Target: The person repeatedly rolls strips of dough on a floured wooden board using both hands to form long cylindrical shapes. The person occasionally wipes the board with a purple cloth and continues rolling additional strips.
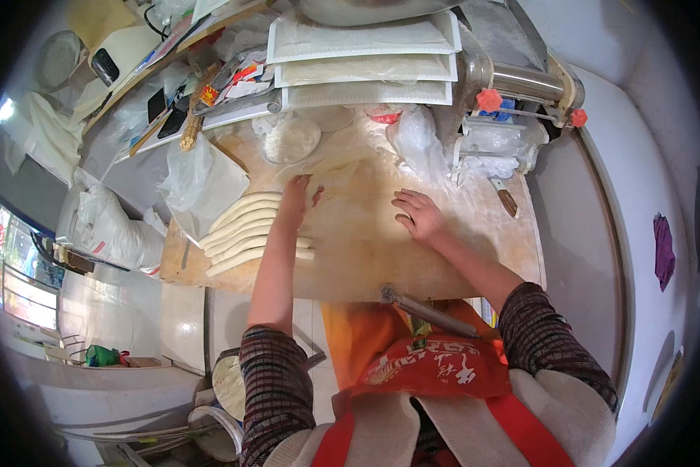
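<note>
Several long ropes of pale dough (242,233) lie side by side on the left part of the wooden work board (356,251). My left hand (295,195) is at the far right ends of the ropes, its forearm crossing over them; whether its fingers hold anything is unclear. Beside it on the board lies a small reddish scrap (318,195). My right hand (419,215) rests low over the middle right of the board, fingers spread, holding nothing. A round dish of flour (291,140) stands beyond my left hand, and loose flour dusts the far part of the board.
White stacked trays (367,70) stand at the back, beside a metal roller machine (525,82). A plastic bag (420,143) lies before them. A wooden-handled knife or scraper (506,198) is at the right. A plastic bag (189,175) lies on a white sheet (227,175) at the left. A metal bar (432,315) crosses near my apron.
</note>
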The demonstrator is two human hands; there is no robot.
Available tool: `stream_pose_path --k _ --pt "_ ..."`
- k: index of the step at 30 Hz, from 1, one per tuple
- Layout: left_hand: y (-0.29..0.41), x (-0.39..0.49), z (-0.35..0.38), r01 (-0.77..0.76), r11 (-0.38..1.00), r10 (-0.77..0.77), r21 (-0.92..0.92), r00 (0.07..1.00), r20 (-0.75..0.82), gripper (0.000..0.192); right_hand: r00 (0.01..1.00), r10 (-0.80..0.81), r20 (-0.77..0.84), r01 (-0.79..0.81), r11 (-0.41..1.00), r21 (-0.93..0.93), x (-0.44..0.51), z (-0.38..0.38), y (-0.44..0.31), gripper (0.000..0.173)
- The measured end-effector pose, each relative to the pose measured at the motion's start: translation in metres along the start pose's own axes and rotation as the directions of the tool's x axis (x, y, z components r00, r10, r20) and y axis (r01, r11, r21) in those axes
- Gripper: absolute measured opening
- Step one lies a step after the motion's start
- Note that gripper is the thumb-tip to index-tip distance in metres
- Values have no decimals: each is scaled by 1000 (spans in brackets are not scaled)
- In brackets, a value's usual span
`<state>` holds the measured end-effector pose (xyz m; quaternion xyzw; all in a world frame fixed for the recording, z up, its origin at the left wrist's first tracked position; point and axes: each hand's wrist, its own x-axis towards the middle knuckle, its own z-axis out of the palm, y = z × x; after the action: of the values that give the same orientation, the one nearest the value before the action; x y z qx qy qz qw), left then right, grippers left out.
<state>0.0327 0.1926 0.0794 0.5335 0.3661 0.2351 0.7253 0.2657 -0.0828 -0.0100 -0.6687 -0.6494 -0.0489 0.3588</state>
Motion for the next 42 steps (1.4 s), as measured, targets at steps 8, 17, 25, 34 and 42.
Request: stream_pose_path --k 8,17,25,34,42 --pt "48 -91 46 11 996 17 -85 949 315 38 969 245 -41 -206 884 419 35 -7 -66 74" --pt "7 -129 58 -185 803 3 566 952 306 42 749 317 582 -475 869 138 48 -88 -99 68" --pt "-126 -133 99 -614 -33 394 789 717 575 52 974 3 228 -16 998 57 -42 -39 -73 59" --pt "-127 -14 114 -261 6 614 965 763 202 47 911 308 273 -201 912 -357 50 25 4 60" --pt "-113 -48 104 -403 -172 499 899 752 432 48 839 191 509 60 898 -436 40 -1 -14 61"
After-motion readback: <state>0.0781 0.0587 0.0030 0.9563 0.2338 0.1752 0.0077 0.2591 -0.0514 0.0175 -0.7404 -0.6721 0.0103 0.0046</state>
